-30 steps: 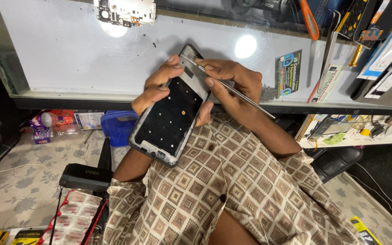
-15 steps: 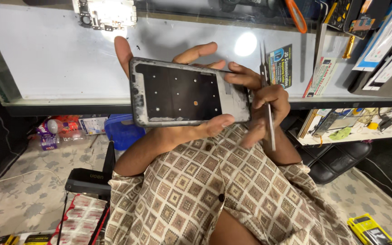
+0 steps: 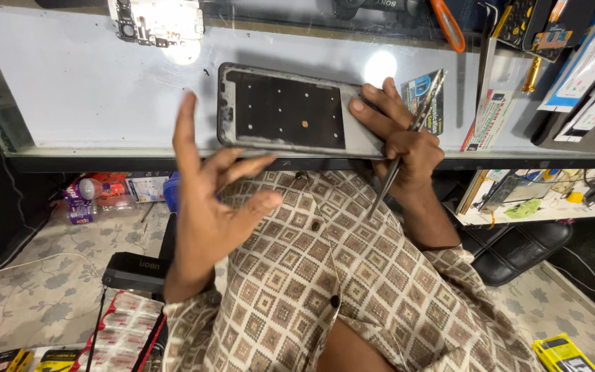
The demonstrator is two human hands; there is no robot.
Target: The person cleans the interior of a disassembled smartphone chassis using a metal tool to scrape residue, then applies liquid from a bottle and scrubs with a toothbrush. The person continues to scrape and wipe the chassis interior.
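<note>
1. Phone frame (image 3: 290,110): it now lies flat on the white surface (image 3: 77,83), dark inner side up, at 12 o'clock from my torso. 0.5 s ago both hands held it in the air; it has since been set down.

2. Right hand (image 3: 408,141): at 3 o'clock of the frame. 2 fingertips (image 3: 357,105) rest on its right end, pinning it to the surface. The remaining fingers are closed around metal tweezers (image 3: 408,145), which run from 1 o'clock down to 7 o'clock through the fist.

3. Left hand (image 3: 208,200): it has released the frame and now hangs free at 7 o'clock of it, fingers spread apart, holding nothing.

4. Meaning, as I judge it: the frame has passed from a 2-hand inspection grip to a rest position, steadied by 1 hand only, with the tweezers kept ready.

5. Surroundings: a bare circuit board (image 3: 156,21) lies at 11 o'clock near the far edge of the surface; orange-handled scissors (image 3: 449,24) lie at 1 o'clock; a small printed card (image 3: 421,96) sits just beside the right hand.
</note>
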